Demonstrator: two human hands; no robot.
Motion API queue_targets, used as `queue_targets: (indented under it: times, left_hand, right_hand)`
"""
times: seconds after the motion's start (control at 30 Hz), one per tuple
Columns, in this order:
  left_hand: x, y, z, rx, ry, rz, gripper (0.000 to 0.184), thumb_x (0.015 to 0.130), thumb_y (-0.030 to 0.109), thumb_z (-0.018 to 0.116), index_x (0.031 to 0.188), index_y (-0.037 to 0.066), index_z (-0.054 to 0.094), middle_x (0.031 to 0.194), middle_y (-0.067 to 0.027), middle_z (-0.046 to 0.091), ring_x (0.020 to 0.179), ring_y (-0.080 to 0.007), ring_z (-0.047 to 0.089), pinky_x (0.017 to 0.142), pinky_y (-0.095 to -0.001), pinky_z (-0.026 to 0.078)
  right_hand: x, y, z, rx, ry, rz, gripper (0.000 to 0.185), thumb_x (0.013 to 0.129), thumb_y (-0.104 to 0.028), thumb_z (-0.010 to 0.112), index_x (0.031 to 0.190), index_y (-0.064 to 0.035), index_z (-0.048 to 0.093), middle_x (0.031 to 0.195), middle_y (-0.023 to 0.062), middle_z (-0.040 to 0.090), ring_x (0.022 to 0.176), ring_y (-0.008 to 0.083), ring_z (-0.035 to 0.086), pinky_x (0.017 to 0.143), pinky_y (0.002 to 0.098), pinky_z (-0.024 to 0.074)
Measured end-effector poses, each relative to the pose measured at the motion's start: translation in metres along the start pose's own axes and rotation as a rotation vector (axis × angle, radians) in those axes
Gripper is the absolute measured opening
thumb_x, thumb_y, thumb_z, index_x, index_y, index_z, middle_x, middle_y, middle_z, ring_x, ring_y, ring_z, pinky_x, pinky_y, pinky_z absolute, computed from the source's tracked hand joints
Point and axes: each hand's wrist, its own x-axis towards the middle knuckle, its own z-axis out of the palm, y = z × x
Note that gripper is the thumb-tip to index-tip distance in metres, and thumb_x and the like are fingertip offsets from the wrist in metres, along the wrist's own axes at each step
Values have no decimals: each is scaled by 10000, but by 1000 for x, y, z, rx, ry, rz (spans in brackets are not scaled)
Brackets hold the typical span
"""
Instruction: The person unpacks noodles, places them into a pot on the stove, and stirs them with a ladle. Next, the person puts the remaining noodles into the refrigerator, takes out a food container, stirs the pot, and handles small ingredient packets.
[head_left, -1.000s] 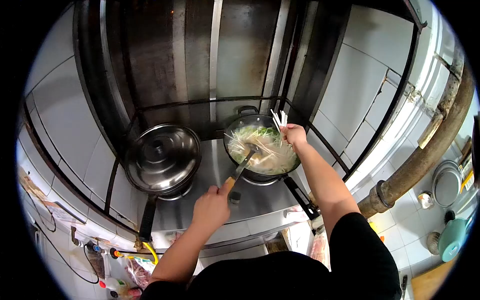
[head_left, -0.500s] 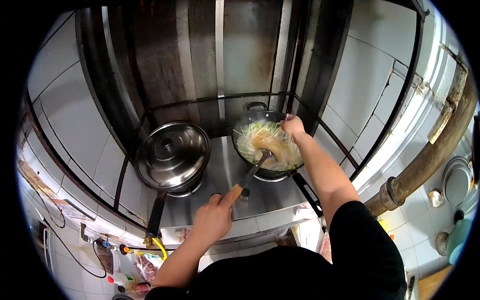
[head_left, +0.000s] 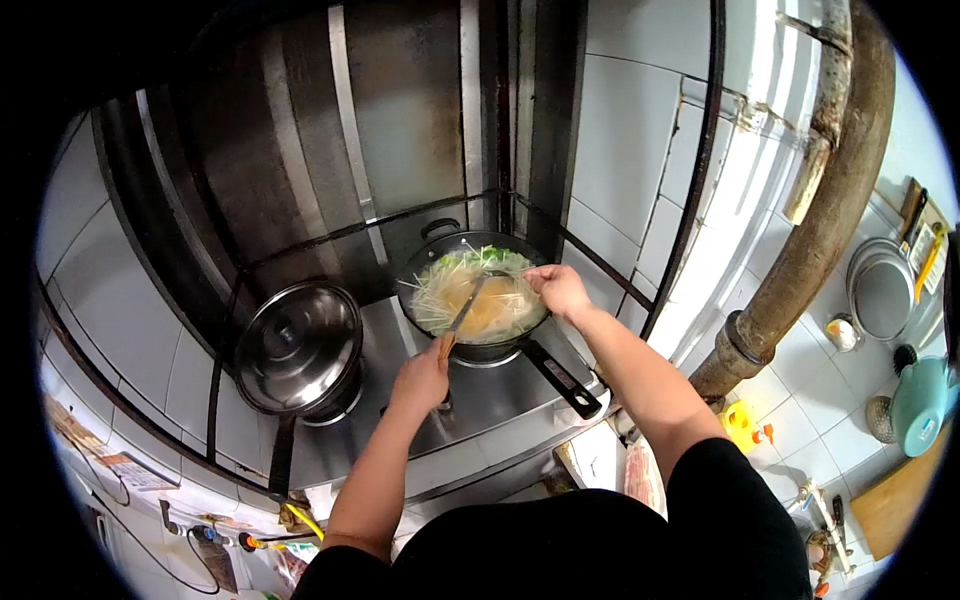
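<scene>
My left hand [head_left: 421,381] is closed around the wooden handle of a metal spatula [head_left: 465,312]. Its head reaches into a dark wok [head_left: 530,249] on the right burner. Inside the wok, pale thin strips and green pieces [head_left: 455,275] lie in a light brown, steaming liquid [head_left: 490,312]. Over the wok's right rim is my right hand [head_left: 562,291], its fingers pinched together above the food; what they hold, if anything, is too small to make out. The wok's black handle [head_left: 562,378] points toward me on the right.
A lidded pan [head_left: 300,345] stands on the left burner, its handle toward me. Black metal bars [head_left: 370,218] frame the steel stove top [head_left: 385,345]. A thick brown pipe [head_left: 820,270] runs along the right. Beyond it are a green basin [head_left: 918,405] and a wooden board [head_left: 905,495].
The view has swung to the right, so the stove appears further left. The spatula's head has moved toward the back of the wok. My right hand remains at the wok's right side.
</scene>
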Motion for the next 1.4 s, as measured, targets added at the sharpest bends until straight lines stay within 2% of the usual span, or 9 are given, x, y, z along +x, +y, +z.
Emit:
queue_targets:
  times: [0.07,0.2,0.33,0.47,0.6,0.77,0.93,1.13,1.4]
  left_hand:
    - [15,-11,2,-60,-36,7,431,946,224,460,1364,125,421,915,-224,650,840,-380,652,753,-469,530]
    - [39,-10,-29,-402,-391,-340,368,1000,298,391,1325,133,439,809,-145,634,566,-199,615,495,-318,540]
    - [51,-14,-57,-240,-416,-316,506,968,459,441,962,-29,574,756,-113,619,545,-180,585,477,-317,511]
    - [52,-4,-57,-210,-445,-315,456,951,445,511,868,3,586,695,-65,585,507,-135,536,439,-289,457]
    - [52,-1,-41,-358,-451,-314,360,954,348,524,874,3,587,687,-62,590,500,-142,544,443,-283,462]
    - [28,-14,-40,-291,-337,-226,246,925,237,557,956,-1,610,710,-77,611,565,-142,622,473,-292,497]
    - [-17,1,-61,229,109,78,340,832,80,557,1165,20,590,1012,-275,635,991,-410,596,849,-477,483]
    - [0,-17,-47,344,241,4,484,810,48,547,1291,47,499,1023,-291,623,984,-416,608,843,-479,497]
    - [53,-32,-27,394,124,-52,519,800,53,539,1310,13,447,1051,-275,623,993,-405,618,852,-472,501]
  right_hand:
    - [-30,-5,-10,49,-22,-48,231,889,-193,647,1044,-28,691,921,91,708,821,136,631,773,282,495]
    - [-111,-3,-34,-31,-82,-74,246,894,-208,641,1070,-44,691,973,95,710,876,146,654,807,288,499]
    - [-174,1,-40,2,-96,-69,238,883,-157,653,1091,-43,666,1093,126,671,938,185,658,810,294,505]
    - [-201,11,-39,-228,-36,-334,382,821,-193,696,1160,-41,604,1225,195,570,1059,368,595,889,377,497]
    - [-211,14,-37,-520,11,-416,547,833,-242,667,1306,-43,477,1254,223,533,1061,393,587,880,421,504]
    - [-212,6,-41,-676,-132,-230,594,850,-281,627,1348,-31,421,1095,232,588,935,384,631,791,439,527]
    - [-212,6,-41,-779,-182,-221,565,862,-258,602,1351,-38,423,980,206,609,835,364,652,706,436,538]
    - [-213,3,-40,-786,-169,-227,535,872,-237,584,1345,-41,428,961,203,603,798,365,652,675,441,539]
    - [-211,13,-38,-838,-178,-270,549,865,-226,581,1353,-33,420,965,210,601,777,367,651,662,440,538]
